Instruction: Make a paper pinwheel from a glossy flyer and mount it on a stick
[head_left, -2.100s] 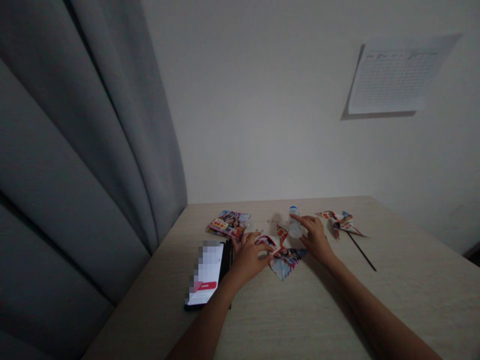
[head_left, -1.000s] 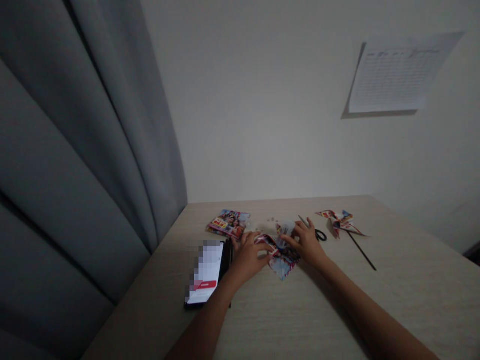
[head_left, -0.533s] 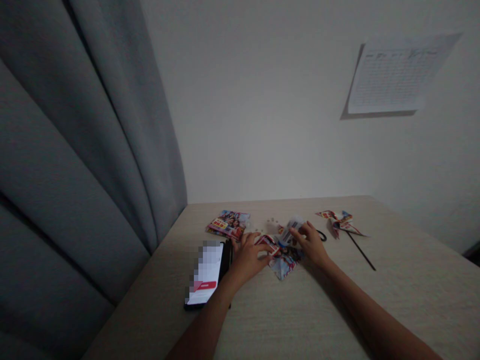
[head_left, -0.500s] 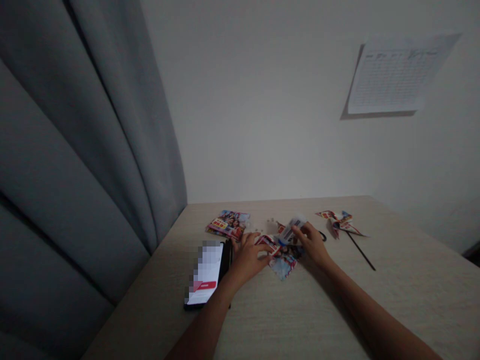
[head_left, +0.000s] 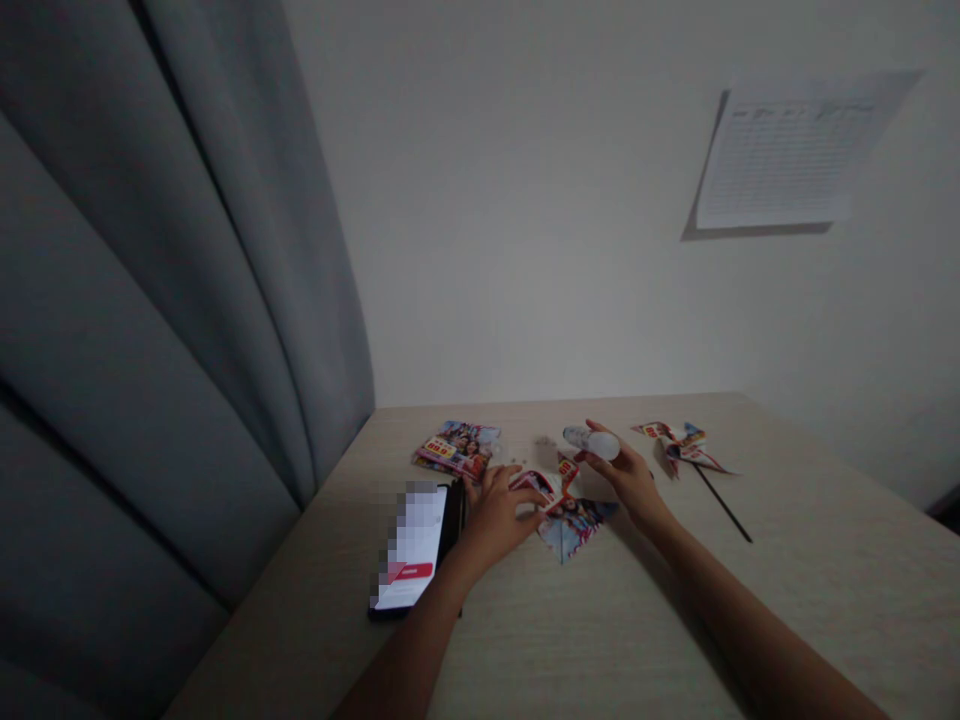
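A printed paper cut and partly folded like a pinwheel (head_left: 574, 525) lies on the table between my hands. My left hand (head_left: 496, 515) rests with spread fingers at its left edge, the fingertips touching the paper. Over the paper's far right side, my right hand (head_left: 634, 490) grips a small whitish glue bottle (head_left: 592, 442) between thumb and fingers. The bottle is tilted, its round end turned towards me and its other end pointing away to the left. A finished-looking paper pinwheel (head_left: 679, 450) on a dark stick lies to the right.
Left of my left hand lies a phone (head_left: 409, 550) with a lit screen and dark cover. Behind it is a stack of printed paper (head_left: 457, 448). A grey curtain (head_left: 225, 250) hangs at the left; a printed sheet (head_left: 780, 155) is on the wall.
My right hand has lifted the glue bottle off the paper and turned it, so its round end now faces me. More of the paper shows. My left hand has stayed in place.
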